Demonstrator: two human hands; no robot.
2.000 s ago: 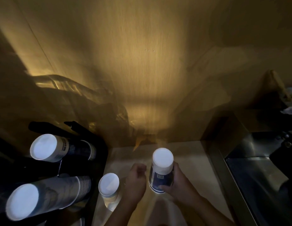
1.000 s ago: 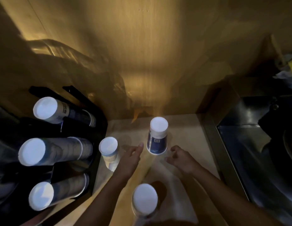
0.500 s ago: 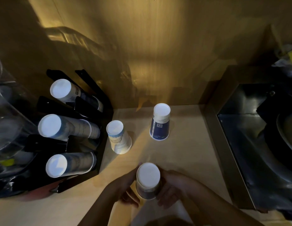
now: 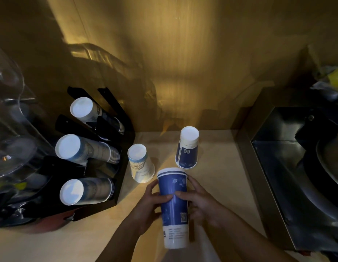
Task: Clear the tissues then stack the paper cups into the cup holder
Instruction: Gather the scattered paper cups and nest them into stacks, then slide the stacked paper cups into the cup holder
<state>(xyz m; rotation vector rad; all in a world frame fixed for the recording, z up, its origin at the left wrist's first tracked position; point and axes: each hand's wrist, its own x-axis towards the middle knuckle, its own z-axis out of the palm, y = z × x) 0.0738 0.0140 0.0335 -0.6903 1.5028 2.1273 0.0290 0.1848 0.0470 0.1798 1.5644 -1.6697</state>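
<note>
Both hands hold a tall blue stack of paper cups (image 4: 173,207) tipped on its side, rims pointing away from me. My left hand (image 4: 148,205) grips its left side and my right hand (image 4: 199,202) its right side. Two upside-down cups stand on the counter beyond it: a pale one (image 4: 140,163) and a blue-and-white one (image 4: 188,148). The black cup holder (image 4: 115,191) at the left carries three slanted cup stacks: top (image 4: 94,115), middle (image 4: 83,150), bottom (image 4: 85,190). No tissues are visible.
A steel box-shaped appliance (image 4: 289,157) borders the counter on the right. Clear plastic containers (image 4: 11,129) sit at the far left behind the holder. A wooden wall (image 4: 174,63) closes the back. The light counter (image 4: 60,241) extends toward me.
My hands let go of the blue-and-white cup at the back, took the upside-down stack near me and tipped it over onto its side. The view shifted downward.
</note>
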